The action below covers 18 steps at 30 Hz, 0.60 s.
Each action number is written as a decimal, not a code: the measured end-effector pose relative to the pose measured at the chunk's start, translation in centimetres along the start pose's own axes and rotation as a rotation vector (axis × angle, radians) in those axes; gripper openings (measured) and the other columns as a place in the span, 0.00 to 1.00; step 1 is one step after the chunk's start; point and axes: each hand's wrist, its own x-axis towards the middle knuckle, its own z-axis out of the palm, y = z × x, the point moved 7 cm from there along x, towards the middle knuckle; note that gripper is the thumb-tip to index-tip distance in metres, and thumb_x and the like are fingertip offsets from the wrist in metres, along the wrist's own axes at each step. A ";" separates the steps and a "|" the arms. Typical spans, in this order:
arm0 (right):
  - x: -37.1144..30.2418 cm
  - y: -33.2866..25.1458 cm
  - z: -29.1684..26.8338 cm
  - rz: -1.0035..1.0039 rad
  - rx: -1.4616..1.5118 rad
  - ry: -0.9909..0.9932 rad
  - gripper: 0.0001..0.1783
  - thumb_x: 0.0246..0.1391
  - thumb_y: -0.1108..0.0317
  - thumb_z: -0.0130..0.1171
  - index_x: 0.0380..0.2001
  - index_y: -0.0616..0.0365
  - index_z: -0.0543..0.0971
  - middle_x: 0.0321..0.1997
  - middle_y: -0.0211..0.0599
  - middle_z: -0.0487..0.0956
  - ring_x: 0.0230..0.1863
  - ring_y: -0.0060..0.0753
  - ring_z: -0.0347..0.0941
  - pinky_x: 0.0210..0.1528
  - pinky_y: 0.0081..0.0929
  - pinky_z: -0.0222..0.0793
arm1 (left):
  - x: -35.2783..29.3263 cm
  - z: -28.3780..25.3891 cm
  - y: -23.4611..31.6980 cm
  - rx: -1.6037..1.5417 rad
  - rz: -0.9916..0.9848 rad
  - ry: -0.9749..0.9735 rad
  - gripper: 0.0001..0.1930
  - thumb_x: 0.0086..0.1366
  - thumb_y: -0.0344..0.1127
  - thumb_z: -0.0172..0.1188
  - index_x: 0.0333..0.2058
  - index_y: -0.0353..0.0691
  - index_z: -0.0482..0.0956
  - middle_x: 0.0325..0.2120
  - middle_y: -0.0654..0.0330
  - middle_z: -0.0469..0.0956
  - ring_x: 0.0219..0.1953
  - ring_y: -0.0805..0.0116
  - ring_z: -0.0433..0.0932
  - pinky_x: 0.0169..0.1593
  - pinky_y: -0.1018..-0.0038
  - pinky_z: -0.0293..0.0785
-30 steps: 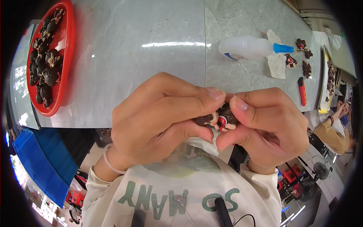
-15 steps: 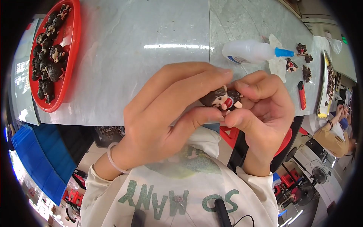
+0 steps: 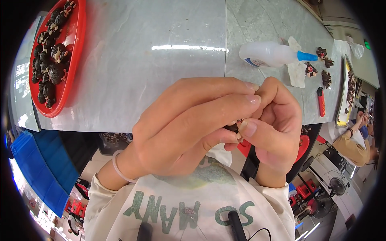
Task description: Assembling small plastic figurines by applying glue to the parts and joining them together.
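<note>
Between my two hands, close to the table's front edge, is a small dark-brown doll figurine (image 3: 232,127); only slivers of it show, the rest covered by fingers. My left hand (image 3: 181,120) is closed round it, its long fingers across the top and its thumb below. My right hand (image 3: 277,124) pinches at the figurine's right side, thumb and bent index finger meeting the left fingertips. Beyond the right hand lies a white plastic bottle (image 3: 267,54) with a blue nozzle, on its side across a white tissue (image 3: 296,74).
A red tray (image 3: 76,60) at the left holds several dark-haired figurines. Small brown figure pieces (image 3: 326,79) and a red-handled tool (image 3: 321,102) lie at the right of the grey table (image 3: 161,28). Farther right are a yellow-edged tray (image 3: 341,116) and another person's arm (image 3: 350,146).
My left fingers have come down over the figurine, and my right fingers have drawn in closer. Its face and red front, visible before, are now covered.
</note>
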 end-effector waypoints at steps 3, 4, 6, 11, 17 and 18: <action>0.0 -0.1 -0.1 -0.091 -0.016 0.062 0.11 0.40 0.78 0.54 0.26 0.63 0.61 0.25 0.41 0.71 0.19 0.26 0.70 0.17 0.20 0.70 | -0.1 0.1 -0.5 -0.033 -0.010 0.023 0.18 0.56 0.40 0.55 0.38 0.30 0.71 0.35 0.45 0.74 0.33 0.61 0.76 0.32 0.76 0.75; 0.0 -0.1 -0.2 -0.109 -0.021 0.087 0.12 0.41 0.77 0.54 0.26 0.63 0.61 0.25 0.41 0.71 0.20 0.27 0.71 0.17 0.21 0.71 | -0.1 0.1 -0.7 -0.055 0.000 0.039 0.18 0.56 0.40 0.55 0.38 0.30 0.72 0.35 0.45 0.74 0.33 0.60 0.77 0.32 0.76 0.75; -0.1 0.0 -0.4 -0.124 -0.024 0.103 0.12 0.41 0.77 0.54 0.26 0.63 0.61 0.25 0.41 0.71 0.20 0.27 0.72 0.17 0.21 0.71 | 0.0 0.1 -0.6 -0.060 -0.018 0.035 0.18 0.56 0.41 0.55 0.38 0.30 0.72 0.35 0.45 0.74 0.34 0.60 0.77 0.32 0.76 0.75; -0.2 -0.1 -0.3 -0.109 -0.026 0.131 0.13 0.45 0.73 0.54 0.30 0.62 0.61 0.28 0.41 0.72 0.24 0.26 0.72 0.21 0.20 0.71 | 0.1 0.0 -0.5 -0.045 -0.011 0.014 0.17 0.57 0.39 0.55 0.39 0.31 0.72 0.36 0.45 0.73 0.35 0.60 0.76 0.33 0.75 0.75; -0.1 0.0 -0.3 -0.144 0.186 -0.117 0.11 0.51 0.78 0.48 0.38 0.64 0.62 0.36 0.47 0.76 0.38 0.29 0.73 0.42 0.23 0.67 | 0.0 0.3 -0.1 -0.019 0.056 0.026 0.23 0.51 0.35 0.63 0.44 0.33 0.69 0.41 0.45 0.69 0.36 0.60 0.76 0.37 0.73 0.74; -0.2 0.0 -0.2 -0.144 0.184 -0.120 0.11 0.51 0.78 0.48 0.38 0.64 0.62 0.36 0.47 0.76 0.38 0.29 0.73 0.42 0.23 0.67 | -0.1 0.0 -0.1 -0.042 0.048 0.082 0.24 0.49 0.35 0.64 0.44 0.33 0.68 0.41 0.45 0.69 0.36 0.60 0.76 0.37 0.73 0.74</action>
